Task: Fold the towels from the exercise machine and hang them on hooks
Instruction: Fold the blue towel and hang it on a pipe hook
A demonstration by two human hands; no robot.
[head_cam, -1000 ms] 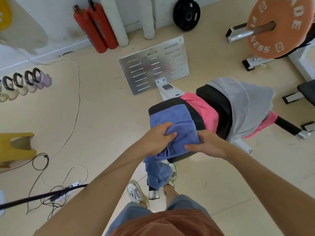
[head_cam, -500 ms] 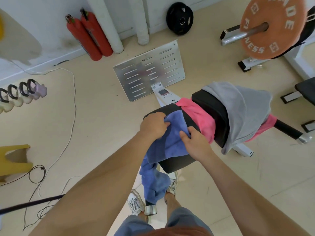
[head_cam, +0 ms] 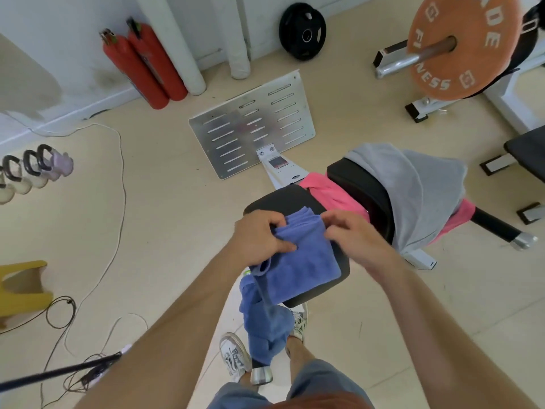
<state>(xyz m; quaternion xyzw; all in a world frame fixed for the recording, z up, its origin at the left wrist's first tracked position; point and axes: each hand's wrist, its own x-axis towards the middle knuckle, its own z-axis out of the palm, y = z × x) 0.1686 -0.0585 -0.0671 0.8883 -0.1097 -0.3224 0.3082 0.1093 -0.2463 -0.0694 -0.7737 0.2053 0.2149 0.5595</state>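
A blue towel (head_cam: 300, 261) lies over the near black pad (head_cam: 280, 199) of the exercise machine, its lower end hanging down towards my feet. My left hand (head_cam: 259, 237) grips the towel's left edge with curled fingers. My right hand (head_cam: 351, 234) pinches its upper right corner. A pink towel (head_cam: 330, 190) lies between the two pads, and a grey towel (head_cam: 421, 187) drapes over the far black pad (head_cam: 365, 190).
The machine's slotted metal footplate (head_cam: 253, 125) stands ahead. Two red fire extinguishers (head_cam: 141, 63) lean on the wall. An orange weight plate on a bar (head_cam: 460, 45) is at right, a black plate (head_cam: 302, 31) by the wall. Cables (head_cam: 118, 172) and a yellow stool (head_cam: 22, 287) are at left.
Both hands have moved up along the blue towel to its far edge on the pad. The towel's top part now lies flatter over the pad.
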